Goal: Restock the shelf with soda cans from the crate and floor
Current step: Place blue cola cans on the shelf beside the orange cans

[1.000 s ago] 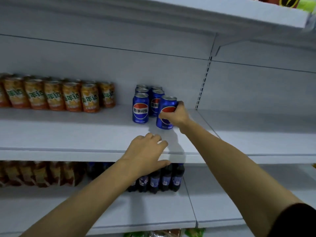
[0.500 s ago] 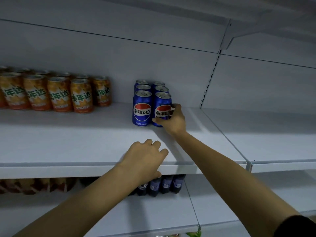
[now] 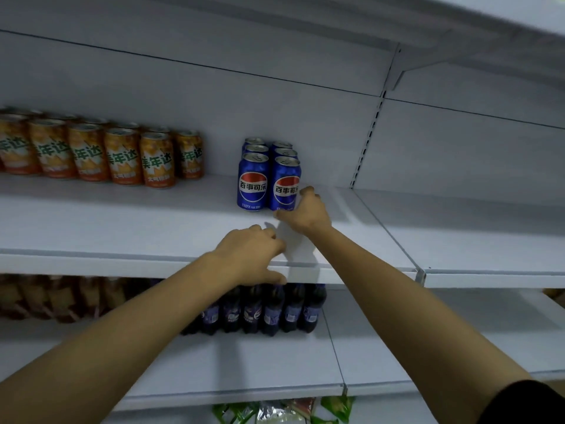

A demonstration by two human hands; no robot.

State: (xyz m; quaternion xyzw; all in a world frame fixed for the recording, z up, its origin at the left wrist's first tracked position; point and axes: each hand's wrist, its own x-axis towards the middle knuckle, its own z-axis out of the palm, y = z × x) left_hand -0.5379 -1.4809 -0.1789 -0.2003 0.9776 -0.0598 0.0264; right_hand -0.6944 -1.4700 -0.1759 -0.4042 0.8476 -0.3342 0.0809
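- The shelf (image 3: 122,234) carries everything; orange cans (image 3: 122,157) stand well left of the blue block.
- Your left hand (image 3: 247,255) rests empty, loosely curled, on the shelf's front edge.
- Your right hand (image 3: 305,211): fingers half-open, touching the front-right Pepsi can (image 3: 286,182). Jerk away and you could topple it.
- Labels read 百事可乐.

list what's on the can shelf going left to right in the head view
orange cans → bare shelf → front left blue can → front right blue can → right hand touching that can → slotted upright at the back
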